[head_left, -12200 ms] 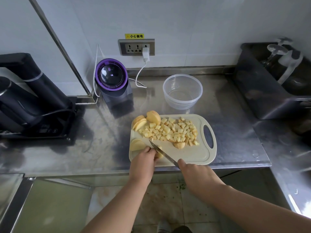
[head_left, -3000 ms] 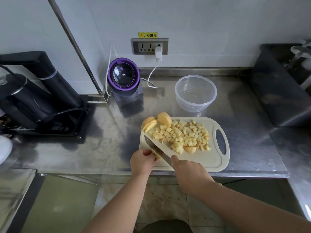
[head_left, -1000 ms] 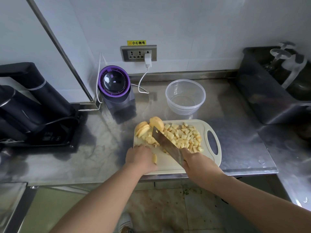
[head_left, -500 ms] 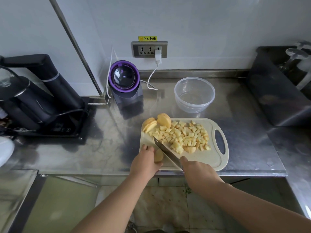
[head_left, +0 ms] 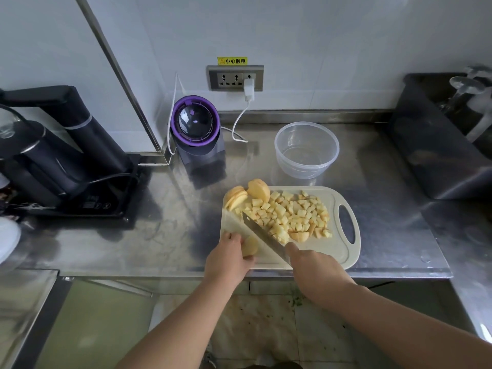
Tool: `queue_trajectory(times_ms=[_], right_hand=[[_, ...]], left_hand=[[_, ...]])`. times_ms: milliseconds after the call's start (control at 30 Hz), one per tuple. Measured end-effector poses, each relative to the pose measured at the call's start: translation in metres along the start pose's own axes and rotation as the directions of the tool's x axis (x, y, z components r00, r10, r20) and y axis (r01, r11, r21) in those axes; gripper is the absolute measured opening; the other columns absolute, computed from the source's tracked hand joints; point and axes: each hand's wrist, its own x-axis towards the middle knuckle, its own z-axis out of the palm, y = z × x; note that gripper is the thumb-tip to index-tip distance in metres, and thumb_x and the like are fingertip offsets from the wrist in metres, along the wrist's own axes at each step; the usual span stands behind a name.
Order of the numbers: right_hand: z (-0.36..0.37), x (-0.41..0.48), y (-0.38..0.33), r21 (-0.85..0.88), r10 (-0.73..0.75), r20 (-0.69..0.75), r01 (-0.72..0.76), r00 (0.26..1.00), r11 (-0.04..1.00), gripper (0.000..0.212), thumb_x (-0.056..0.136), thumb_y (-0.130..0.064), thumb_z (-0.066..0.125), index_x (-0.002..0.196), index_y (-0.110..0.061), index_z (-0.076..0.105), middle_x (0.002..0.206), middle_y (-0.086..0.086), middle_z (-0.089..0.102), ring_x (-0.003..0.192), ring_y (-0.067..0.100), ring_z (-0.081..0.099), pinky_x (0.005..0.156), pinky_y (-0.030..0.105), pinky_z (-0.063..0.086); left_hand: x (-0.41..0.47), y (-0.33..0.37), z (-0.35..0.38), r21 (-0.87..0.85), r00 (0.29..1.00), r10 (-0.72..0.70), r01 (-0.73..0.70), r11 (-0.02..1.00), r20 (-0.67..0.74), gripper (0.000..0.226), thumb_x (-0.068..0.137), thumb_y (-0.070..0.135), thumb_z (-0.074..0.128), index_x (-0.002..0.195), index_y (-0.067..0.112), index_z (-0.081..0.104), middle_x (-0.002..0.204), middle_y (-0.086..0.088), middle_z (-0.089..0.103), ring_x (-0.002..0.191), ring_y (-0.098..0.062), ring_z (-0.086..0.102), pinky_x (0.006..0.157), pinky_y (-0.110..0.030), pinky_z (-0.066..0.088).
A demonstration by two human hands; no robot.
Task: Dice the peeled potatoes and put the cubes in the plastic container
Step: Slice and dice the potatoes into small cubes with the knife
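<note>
While your left hand [head_left: 229,259] curls over a potato chunk [head_left: 249,246] at the near left corner of the cutting board [head_left: 338,251], pinching it between fingers and thumb, your right hand [head_left: 316,270] is wrapped round the handle of the knife [head_left: 262,235]. The blade angles away to the left, just right of that chunk. The pile of cubes [head_left: 292,215] sits mid-board, right up against the blade. Some slices [head_left: 235,199] and a potato half [head_left: 258,190] are at the far left corner. The plastic container [head_left: 306,169] stands on the steel counter [head_left: 173,235] just behind the board.
</note>
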Motion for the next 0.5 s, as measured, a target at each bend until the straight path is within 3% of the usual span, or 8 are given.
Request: queue_trajectory(times_ms=[133, 333, 500], right_hand=[[-0.008, -0.007, -0.005, -0.017, -0.017, -0.019, 0.017, 1.0, 1.0, 0.038, 0.096, -0.005, 0.04, 0.129, -0.019, 0.03, 0.094, 0.003, 0.06, 0.08, 0.022, 0.063, 0.072, 0.035, 0.055], [-0.005, -0.012, -0.015, -0.071, -0.063, 0.007, 0.063, 0.998, 0.995, 0.037, 0.096, -0.004, 0.043, 0.127, -0.019, 0.031, 0.091, 0.003, 0.057, 0.075, 0.019, 0.059, 0.064, 0.032, 0.051], [0.0, -0.011, -0.019, -0.088, -0.072, 0.018, 0.073, 0.997, 0.993, 0.039, 0.095, -0.002, 0.045, 0.128, -0.017, 0.031, 0.078, 0.0, 0.048, 0.069, 0.018, 0.053, 0.06, 0.03, 0.045]], left_hand=[[-0.005, -0.006, 0.0, 0.075, 0.994, 0.077, -0.072, 0.995, -0.074, 0.054, 0.085, 0.054, 0.06, 0.128, 0.023, 0.051, 0.131, 0.009, 0.042, 0.115, -0.015, 0.051, 0.082, -0.028, 0.049], [-0.011, -0.017, 0.001, 0.127, 0.936, 0.319, -0.301, 0.945, -0.151, 0.038, 0.096, 0.042, 0.049, 0.127, 0.024, 0.059, 0.127, 0.014, 0.052, 0.104, -0.009, 0.059, 0.08, -0.022, 0.05], [-0.008, -0.021, 0.006, 0.238, 0.916, 0.39, -0.359, 0.902, -0.094, 0.035, 0.1, 0.037, 0.043, 0.126, 0.023, 0.06, 0.126, 0.011, 0.056, 0.099, -0.014, 0.064, 0.078, -0.027, 0.052]])
